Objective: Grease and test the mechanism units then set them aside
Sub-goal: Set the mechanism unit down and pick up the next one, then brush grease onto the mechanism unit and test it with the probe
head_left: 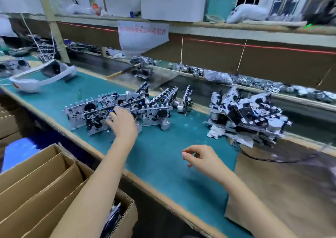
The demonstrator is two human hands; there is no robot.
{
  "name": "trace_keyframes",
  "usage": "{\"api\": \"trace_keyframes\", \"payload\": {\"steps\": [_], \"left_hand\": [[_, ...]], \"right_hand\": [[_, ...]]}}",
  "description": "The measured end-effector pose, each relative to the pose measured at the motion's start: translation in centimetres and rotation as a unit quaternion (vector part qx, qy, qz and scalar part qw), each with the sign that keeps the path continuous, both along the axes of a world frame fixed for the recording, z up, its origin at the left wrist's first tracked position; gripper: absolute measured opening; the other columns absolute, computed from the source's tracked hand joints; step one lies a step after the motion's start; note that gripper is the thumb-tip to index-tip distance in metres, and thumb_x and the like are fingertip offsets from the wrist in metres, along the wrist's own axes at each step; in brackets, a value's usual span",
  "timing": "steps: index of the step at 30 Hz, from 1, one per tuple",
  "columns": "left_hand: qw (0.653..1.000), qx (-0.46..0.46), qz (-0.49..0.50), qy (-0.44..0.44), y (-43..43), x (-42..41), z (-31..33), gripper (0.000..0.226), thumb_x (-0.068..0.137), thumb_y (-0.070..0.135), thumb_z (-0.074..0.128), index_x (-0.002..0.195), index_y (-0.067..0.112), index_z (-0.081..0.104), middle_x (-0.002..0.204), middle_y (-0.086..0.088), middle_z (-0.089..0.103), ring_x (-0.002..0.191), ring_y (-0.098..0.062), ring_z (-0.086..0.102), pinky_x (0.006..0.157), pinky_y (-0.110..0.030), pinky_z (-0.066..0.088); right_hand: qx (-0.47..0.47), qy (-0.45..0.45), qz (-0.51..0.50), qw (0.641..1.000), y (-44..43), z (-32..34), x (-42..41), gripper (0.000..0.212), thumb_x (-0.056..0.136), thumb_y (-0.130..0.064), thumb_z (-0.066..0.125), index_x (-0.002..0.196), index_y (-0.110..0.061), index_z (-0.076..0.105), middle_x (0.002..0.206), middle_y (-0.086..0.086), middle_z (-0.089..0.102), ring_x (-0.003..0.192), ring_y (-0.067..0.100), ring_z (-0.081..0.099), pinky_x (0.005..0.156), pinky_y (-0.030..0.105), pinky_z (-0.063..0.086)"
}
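While the person's left hand (122,123) lies stretched over the front of a leaning row of silver-and-black metal mechanism units (94,110), its fingers (113,115) spread across the upper edge of the nearest unit and touch it. From where I stand the fingertips and thumb are hidden against the metal, so I cannot tell whether they have closed on the unit or only rest there. The row stands on a teal-green bench mat (163,157), the units tilted one against another, with a few more propped upright just behind.

The right hand (201,157) hangs above the bare mat nearer the person, well apart from the row. Its fingers are loosely curled, thumb near the forefinger, and it carries nothing that I can see.

To the right, at the mat's edge, a jumbled heap of similar mechanism units (254,112) sits on crumpled white paper (216,133), and a thin black cable (263,158) trails from under it across the brown bench top. A small green-tipped bottle (79,94) stands on the mat behind the row. Further left lies a shallow white plastic tray (41,77). A wooden-handled brush (118,73) rests near the back ledge. Below the left forearm, an open brown cardboard box with dividers (36,179) stands beside the bench.
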State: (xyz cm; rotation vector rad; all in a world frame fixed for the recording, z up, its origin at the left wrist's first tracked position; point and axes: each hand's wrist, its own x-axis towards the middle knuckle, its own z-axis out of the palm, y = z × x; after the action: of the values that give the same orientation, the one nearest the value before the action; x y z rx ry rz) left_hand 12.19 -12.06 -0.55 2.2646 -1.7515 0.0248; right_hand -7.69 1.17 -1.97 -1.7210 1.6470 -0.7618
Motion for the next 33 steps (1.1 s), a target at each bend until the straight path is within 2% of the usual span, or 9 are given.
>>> {"api": "trace_keyframes", "payload": {"steps": [3, 9, 12, 15, 19, 23, 28, 29, 33], "left_hand": [[0.999, 0.018, 0.013, -0.039, -0.7, 0.1, 0.8, 0.038, 0.090, 0.003, 0.054, 0.127, 0.001, 0.046, 0.142, -0.020, 0.031, 0.134, -0.037, 0.025, 0.108, -0.051, 0.022], [0.997, 0.023, -0.060, -0.033, 0.2, 2.1, 1.2, 0.025, 0.089, -0.009, 0.044, 0.114, -0.007, 0.044, 0.117, -0.028, 0.056, 0.109, -0.044, 0.054, 0.087, -0.046, 0.042], [0.997, 0.005, -0.082, -0.012, 2.1, 2.5, 1.9, 0.007, 0.089, -0.009, 0.044, 0.090, -0.004, 0.048, 0.102, -0.027, 0.058, 0.096, -0.042, 0.055, 0.077, -0.043, 0.042], [0.990, -0.010, -0.122, 0.063, 4.1, 1.4, 3.0, 0.026, 0.090, -0.005, 0.046, 0.066, 0.001, 0.041, 0.077, -0.017, 0.051, 0.083, -0.037, 0.051, 0.067, -0.035, 0.034], [0.946, -0.070, -0.235, 0.211, 7.6, -3.0, 3.4, 0.024, 0.091, 0.001, 0.053, 0.112, -0.007, 0.061, 0.102, -0.023, 0.061, 0.093, -0.032, 0.054, 0.072, -0.030, 0.031], [0.865, -0.139, -0.331, 0.352, 12.1, -9.2, 1.6, 0.029, 0.088, -0.003, 0.058, 0.117, -0.002, 0.061, 0.101, -0.013, 0.059, 0.087, -0.020, 0.051, 0.076, -0.018, 0.033], [0.752, -0.056, -0.367, 0.544, 13.9, -14.4, -1.3, 0.029, 0.086, 0.001, 0.063, 0.110, 0.016, 0.060, 0.100, 0.010, 0.059, 0.093, -0.004, 0.057, 0.087, -0.014, 0.041], [0.717, 0.015, -0.339, 0.609, 13.8, -15.1, -1.7, 0.023, 0.091, 0.008, 0.059, 0.112, 0.016, 0.059, 0.101, 0.012, 0.058, 0.093, -0.002, 0.057, 0.087, -0.018, 0.043], [0.473, 0.307, -0.180, 0.806, 12.6, -16.7, -3.5, 0.037, 0.099, 0.030, 0.039, 0.116, 0.001, 0.053, 0.096, -0.014, 0.066, 0.084, -0.024, 0.060, 0.078, -0.035, 0.045]], "right_hand": [[0.002, 0.006, -0.010, 1.000, 0.3, -0.3, -1.1, 0.019, 0.092, -0.015, 0.054, 0.098, -0.002, 0.067, 0.085, 0.004, 0.066, 0.071, 0.018, 0.064, 0.053, 0.006, 0.037], [0.006, -0.011, -0.017, 1.000, 0.4, 0.1, -1.5, 0.018, 0.092, -0.015, 0.053, 0.097, -0.004, 0.067, 0.090, 0.007, 0.067, 0.070, 0.017, 0.064, 0.054, 0.012, 0.042], [-0.002, -0.039, -0.021, 0.999, 0.5, 0.8, -1.5, 0.016, 0.092, -0.016, 0.054, 0.095, -0.007, 0.066, 0.094, 0.011, 0.068, 0.067, 0.012, 0.063, 0.055, 0.013, 0.045], [0.023, -0.103, -0.028, 0.994, 0.7, 1.6, -1.4, 0.016, 0.094, -0.021, 0.050, 0.105, -0.014, 0.059, 0.099, 0.006, 0.062, 0.073, 0.009, 0.061, 0.063, 0.021, 0.050], [0.112, -0.256, -0.065, 0.958, 1.3, 2.2, -1.6, 0.036, 0.097, -0.039, 0.040, 0.125, -0.017, 0.043, 0.112, 0.009, 0.054, 0.086, 0.018, 0.062, 0.069, 0.026, 0.055], [0.029, -0.478, -0.190, 0.857, 2.4, 2.2, -3.1, 0.024, 0.097, -0.030, 0.045, 0.089, -0.009, 0.052, 0.081, 0.008, 0.061, 0.059, 0.017, 0.066, 0.055, 0.023, 0.055], [-0.117, -0.501, -0.315, 0.798, 4.5, 2.1, -7.9, 0.019, 0.095, -0.013, 0.049, 0.077, -0.010, 0.055, 0.061, 0.003, 0.057, 0.045, 0.007, 0.058, 0.045, 0.018, 0.049], [-0.132, -0.499, -0.305, 0.800, 5.0, 2.0, -8.9, 0.018, 0.095, -0.011, 0.048, 0.079, -0.010, 0.057, 0.060, 0.001, 0.057, 0.045, 0.007, 0.057, 0.044, 0.017, 0.048], [-0.134, -0.527, -0.241, 0.804, 5.9, 1.8, -11.5, 0.017, 0.091, -0.008, 0.049, 0.082, -0.009, 0.063, 0.067, 0.003, 0.060, 0.053, 0.010, 0.059, 0.048, 0.020, 0.047]]}}
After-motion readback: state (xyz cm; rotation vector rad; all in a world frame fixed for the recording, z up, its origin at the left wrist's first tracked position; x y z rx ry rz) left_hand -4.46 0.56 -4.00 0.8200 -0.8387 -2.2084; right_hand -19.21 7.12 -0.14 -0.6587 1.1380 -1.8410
